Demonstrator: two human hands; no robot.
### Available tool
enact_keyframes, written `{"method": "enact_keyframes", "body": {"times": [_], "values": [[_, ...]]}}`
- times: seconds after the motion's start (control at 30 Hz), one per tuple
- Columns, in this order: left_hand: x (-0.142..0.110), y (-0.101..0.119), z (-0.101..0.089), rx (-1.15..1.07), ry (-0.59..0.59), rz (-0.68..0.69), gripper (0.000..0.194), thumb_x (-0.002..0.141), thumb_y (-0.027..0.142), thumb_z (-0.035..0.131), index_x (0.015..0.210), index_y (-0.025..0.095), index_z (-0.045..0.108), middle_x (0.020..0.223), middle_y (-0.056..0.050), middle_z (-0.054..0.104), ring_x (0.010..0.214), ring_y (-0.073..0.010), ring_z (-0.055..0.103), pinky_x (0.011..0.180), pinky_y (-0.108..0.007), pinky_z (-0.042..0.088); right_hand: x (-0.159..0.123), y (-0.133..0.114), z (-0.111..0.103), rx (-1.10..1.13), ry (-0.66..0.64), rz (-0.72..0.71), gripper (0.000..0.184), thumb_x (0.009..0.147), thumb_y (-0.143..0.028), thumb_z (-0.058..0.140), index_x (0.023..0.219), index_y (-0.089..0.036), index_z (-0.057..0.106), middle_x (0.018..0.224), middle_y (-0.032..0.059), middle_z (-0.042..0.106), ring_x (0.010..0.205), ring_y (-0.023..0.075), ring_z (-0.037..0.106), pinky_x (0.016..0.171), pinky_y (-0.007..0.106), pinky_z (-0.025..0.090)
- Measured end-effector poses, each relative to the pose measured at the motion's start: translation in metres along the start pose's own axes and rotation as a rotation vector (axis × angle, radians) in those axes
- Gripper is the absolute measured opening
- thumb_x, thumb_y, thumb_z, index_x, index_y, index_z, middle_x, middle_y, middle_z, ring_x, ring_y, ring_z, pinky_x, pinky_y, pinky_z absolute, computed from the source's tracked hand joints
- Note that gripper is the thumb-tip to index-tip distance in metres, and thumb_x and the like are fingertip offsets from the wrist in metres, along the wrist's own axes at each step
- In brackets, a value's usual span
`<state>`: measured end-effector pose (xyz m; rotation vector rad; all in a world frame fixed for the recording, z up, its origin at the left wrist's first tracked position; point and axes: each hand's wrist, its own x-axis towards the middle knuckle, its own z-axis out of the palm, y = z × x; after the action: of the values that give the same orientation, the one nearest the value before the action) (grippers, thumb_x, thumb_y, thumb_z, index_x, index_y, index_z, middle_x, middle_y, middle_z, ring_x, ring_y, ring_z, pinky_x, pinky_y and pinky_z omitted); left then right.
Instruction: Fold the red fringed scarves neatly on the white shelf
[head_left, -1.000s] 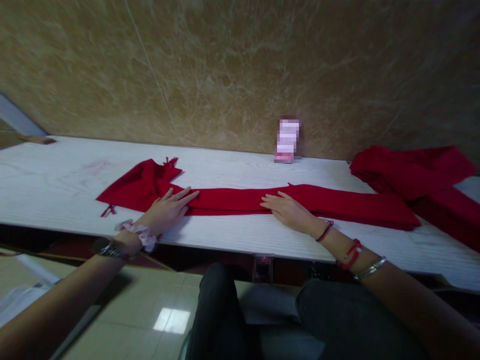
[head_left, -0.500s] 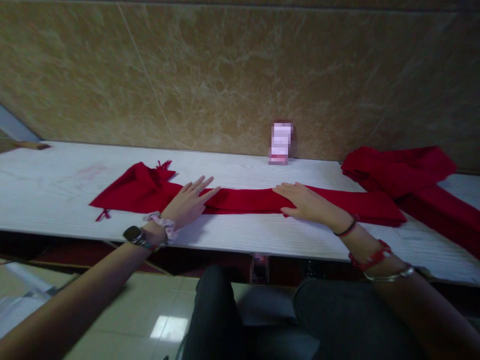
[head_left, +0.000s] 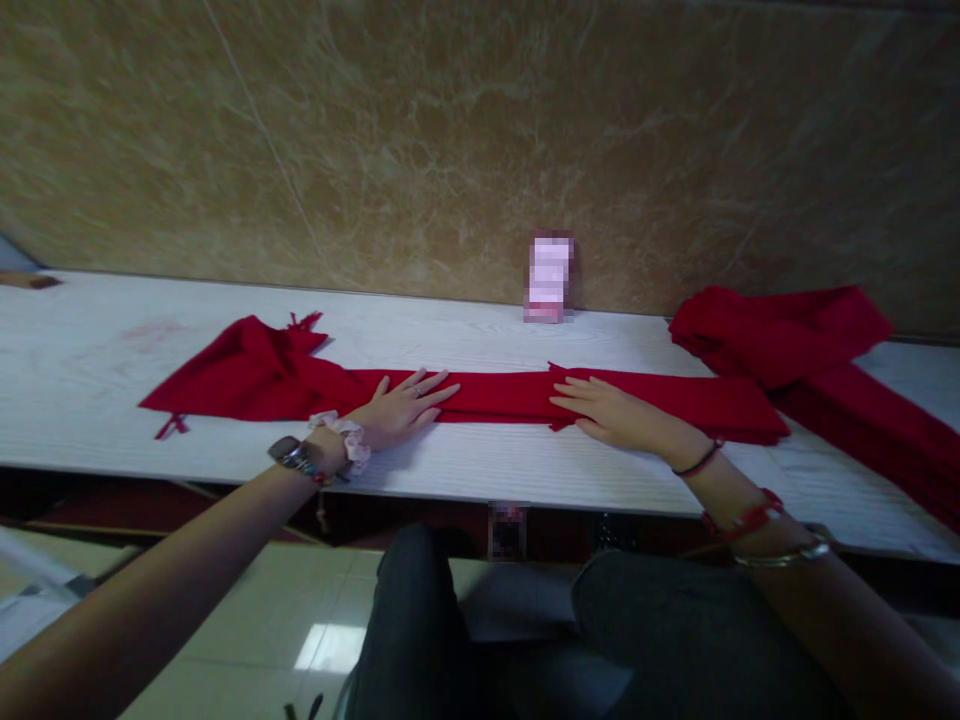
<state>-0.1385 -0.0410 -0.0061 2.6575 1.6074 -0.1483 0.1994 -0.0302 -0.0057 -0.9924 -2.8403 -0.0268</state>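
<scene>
Spreading left of the left hand, the wide end of the red cloth (head_left: pixel 240 385) lies on the table (head_left: pixel 450 465), a little rumpled, one tassel (head_left: pixel 306 322) poking out beyond it and another (head_left: pixel 172 427) on the near side. A wooden block (head_left: pixel 26 280) sits farther off that way, by the wall (head_left: pixel 420 150).

The left hand (head_left: pixel 401 408) rests palm down where the cloth narrows into a long folded band, its fingers fanned and gripping nothing. Between the hands the band runs straight and looks flat, and beyond the left hand's fingertips a fold line shows along its near edge.

The right hand (head_left: pixel 611 412) lies flat as well, fingers closer together, pressing lightly by the look of it, right beside a small ragged edge that crosses the band. Past it the layers look thicker, ending in a squared fold. Farther right, the other cloth (head_left: pixel 780 330) is heaped and trails toward the near side. A pink box (head_left: pixel 550 275), blurred, stands against the wall beyond the gap between the hands.

The cloth should handle as light, soft and limp, not fragile, though its layers could slide apart; pinching all of them together at the squared fold would keep them lined up.
</scene>
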Motion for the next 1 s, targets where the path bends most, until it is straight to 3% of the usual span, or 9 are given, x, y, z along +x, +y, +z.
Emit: {"method": "enact_keyframes", "body": {"times": [0.1,0.27,0.4,0.53,0.67,0.87,1.0], "values": [[0.002,-0.002,-0.004,0.061,0.039,0.019,0.046,0.091,0.025,0.024,0.137,0.029,0.028,0.145,-0.006,0.024,0.132,-0.0305,0.02,0.094,-0.062,0.026,0.0,0.0,-0.002,0.035,-0.01,-0.004,0.04,0.086,-0.018,0.041,0.125,-0.018,0.049,0.134,0.0075,0.045,0.127,0.0203,0.033,0.104,0.045,0.028],[0.009,0.016,-0.004,0.094,0.194,0.204,0.042,0.092,0.026,0.03,0.133,0.02,0.037,0.141,-0.009,0.033,0.128,-0.021,0.03,0.101,-0.041,0.03,0.001,-0.001,-0.007,0.054,0.03,-0.021,0.035,0.088,-0.025,0.041,0.12,-0.016,0.054,0.128,0.0086,0.052,0.124,0.0203,0.039,0.103,0.042,0.033],[0.017,0.027,0.0,0.141,0.197,0.262,0.039,0.093,0.033,0.031,0.129,0.022,0.042,0.138,-0.008,0.038,0.125,-0.0213,0.036,0.097,-0.04,0.035,0.0,-0.002,-0.006,0.02,0.072,0.0,0.034,0.086,-0.02,0.044,0.116,-0.014,0.057,0.124,0.0104,0.055,0.121,0.0214,0.043,0.101,0.042,0.035],[0.021,0.028,-0.003,0.237,0.163,0.305,0.038,0.091,0.016,0.032,0.126,0.017,0.045,0.132,-0.009,0.046,0.121,-0.0168,0.043,0.098,-0.03,0.037,-0.002,-0.003,-0.002,-0.009,0.084,-0.012,0.038,0.082,-0.015,0.046,0.119,-0.015,0.055,0.126,0.0091,0.053,0.122,0.0213,0.041,0.102,0.042,0.034],[0.025,0.026,-0.016,0.281,0.115,0.303,0.047,0.085,0.003,0.032,0.129,0.016,0.041,0.133,-0.011,0.044,0.118,-0.017,0.046,0.092,-0.028,0.043,0.0,-0.006,-0.002,-0.048,0.092,0.029,0.035,0.083,-0.014,0.044,0.115,-0.012,0.057,0.124,0.0111,0.055,0.12,0.0223,0.044,0.101,0.042,0.036],[0.041,0.019,-0.026,0.257,0.214,0.246,0.048,0.083,-0.001,0.029,0.128,0.012,0.04,0.131,-0.011,0.047,0.122,-0.0147,0.041,0.099,-0.027,0.036,0.002,-0.011,-0.006,-0.054,0.094,0.051,0.034,0.085,-0.017,0.042,0.116,-0.013,0.056,0.121,0.0096,0.057,0.118,0.0214,0.046,0.099,0.041,0.038],[0.043,0.018,-0.014,0.228,0.124,0.222,0.051,0.082,-0.001,0.029,0.13,0.014,0.039,0.138,-0.01,0.038,0.124,-0.0145,0.039,0.099,-0.026,0.035,0.001,-0.015,-0.002,-0.087,0.123,0.1,0.034,0.084,-0.021,0.046,0.115,-0.01,0.056,0.12,0.0122,0.058,0.117,0.024,0.047,0.098,0.043,0.038]]}}
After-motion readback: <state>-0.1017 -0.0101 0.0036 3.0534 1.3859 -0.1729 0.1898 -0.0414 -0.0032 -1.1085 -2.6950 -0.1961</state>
